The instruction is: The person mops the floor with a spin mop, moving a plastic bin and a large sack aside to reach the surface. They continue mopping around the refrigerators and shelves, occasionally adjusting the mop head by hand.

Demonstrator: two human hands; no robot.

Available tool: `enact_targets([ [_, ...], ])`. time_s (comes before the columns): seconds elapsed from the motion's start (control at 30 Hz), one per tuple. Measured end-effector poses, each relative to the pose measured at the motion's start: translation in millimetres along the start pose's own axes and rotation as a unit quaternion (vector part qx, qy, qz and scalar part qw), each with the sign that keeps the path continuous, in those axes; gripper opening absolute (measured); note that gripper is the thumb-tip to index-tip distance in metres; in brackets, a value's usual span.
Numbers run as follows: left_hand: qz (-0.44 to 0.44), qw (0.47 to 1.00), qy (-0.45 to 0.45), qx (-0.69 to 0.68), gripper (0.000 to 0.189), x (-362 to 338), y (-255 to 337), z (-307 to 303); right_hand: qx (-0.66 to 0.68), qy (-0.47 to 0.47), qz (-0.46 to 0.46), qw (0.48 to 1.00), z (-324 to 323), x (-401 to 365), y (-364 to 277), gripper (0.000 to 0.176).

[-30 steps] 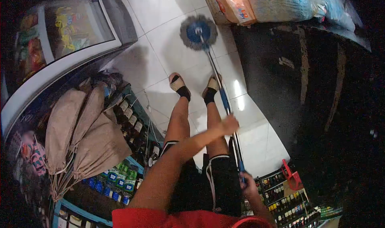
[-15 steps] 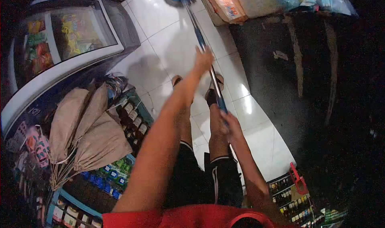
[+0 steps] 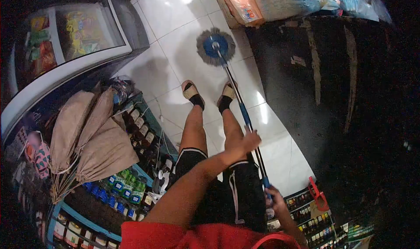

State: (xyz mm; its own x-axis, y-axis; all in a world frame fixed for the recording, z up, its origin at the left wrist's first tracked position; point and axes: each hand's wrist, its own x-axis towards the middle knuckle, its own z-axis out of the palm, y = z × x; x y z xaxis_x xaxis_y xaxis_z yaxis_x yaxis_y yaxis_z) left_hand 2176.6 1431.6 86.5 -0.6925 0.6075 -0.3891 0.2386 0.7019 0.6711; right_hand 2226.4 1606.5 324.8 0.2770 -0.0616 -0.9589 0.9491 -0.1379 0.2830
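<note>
A spin mop (image 3: 215,46) with a round blue head and grey fringe rests on the white tiles, in front of my feet. Its silver and blue pole slants down toward my right side. My left hand (image 3: 251,141) reaches across my thigh and is wrapped round the middle of the pole. Lower down, my right hand (image 3: 275,197) grips the blue end of the pole beside my right hip. Both hands are closed, and some fingers are hidden behind the pole.
At left stand a glass-topped freezer (image 3: 87,28) and brown cloth bundles (image 3: 107,152) over shelves of bottles (image 3: 127,187). A dark counter (image 3: 302,87) borders the floor on the right. Plastic-wrapped packs (image 3: 280,3) lie at the top right. A red object (image 3: 318,194) sits low right.
Both hands have drawn the pole back toward my body and to the right. The mop head has slid from the top edge to nearer my feet.
</note>
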Motion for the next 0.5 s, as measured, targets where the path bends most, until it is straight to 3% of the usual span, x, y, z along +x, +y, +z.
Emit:
enact_targets([
  [0.03,0.002,1.0,0.017,0.025,0.015,5.8,-28.5,-10.5,-0.019,-0.001,-0.029,0.999,14.0,15.7,-16.1,0.019],
  [0.07,-0.085,0.993,-0.007,0.076,0.014,19.6,-56.5,-20.9,-0.038,-0.004,-0.058,0.998,32.5,37.5,-36.0,0.017],
  [0.1,-0.155,0.986,0.014,0.063,0.014,26.2,-89.1,-47.2,0.024,0.024,-0.097,0.995,62.7,72.1,-54.3,0.017],
  [0.13,-0.172,0.969,0.017,0.178,0.017,36.4,-128.3,-66.8,-0.09,-0.074,-0.141,0.983,106.0,57.1,-96.2,0.018],
  [0.17,-0.179,0.95,0.189,0.173,0.019,48.0,-180.1,-63.3,-0.057,-0.159,-0.126,0.977,131.1,78.6,-124.6,0.024],
  [0.2,-0.136,0.896,0.3,0.296,0.03,43.2,-229.2,-86.5,-0.072,-0.138,-0.196,0.968,171.8,102.2,-144.4,0.034],
  [0.23,-0.201,0.876,0.172,0.403,0.037,40.2,-265.8,-121.0,-0.097,-0.159,-0.233,0.954,208.5,119.9,-163.5,0.035],
  [0.27,-0.249,0.88,0.199,0.353,0.036,34.4,-295.8,-156.6,-0.12,-0.179,-0.271,0.938,245.3,137.2,-182.5,0.036],
  [0.3,-0.284,0.905,0.141,0.284,0.037,24.2,-313.0,-204.0,-0.092,-0.186,-0.203,0.957,284.5,143.3,-194.7,0.031],
  [0.33,-0.304,0.903,0.027,0.303,0.033,17.0,-321.9,-244.0,-0.053,-0.213,-0.21,0.953,325.0,129.4,-198.9,0.027],
  [0.37,-0.292,0.901,0.034,0.32,0.029,7.7,-341.6,-260.1,-0.012,-0.24,-0.215,0.947,349.8,118.0,-197.9,0.023],
  [0.43,-0.277,0.901,0.038,0.332,0.025,6.1,-349.0,-252.9,-0.007,-0.254,-0.213,0.943,343.1,128.8,-187.0,0.024],
  [0.5,-0.319,0.89,-0.005,0.325,0.021,4.8,-333.8,-223.5,-0.008,-0.257,-0.213,0.943,308.8,142.2,-165.9,0.024],
])
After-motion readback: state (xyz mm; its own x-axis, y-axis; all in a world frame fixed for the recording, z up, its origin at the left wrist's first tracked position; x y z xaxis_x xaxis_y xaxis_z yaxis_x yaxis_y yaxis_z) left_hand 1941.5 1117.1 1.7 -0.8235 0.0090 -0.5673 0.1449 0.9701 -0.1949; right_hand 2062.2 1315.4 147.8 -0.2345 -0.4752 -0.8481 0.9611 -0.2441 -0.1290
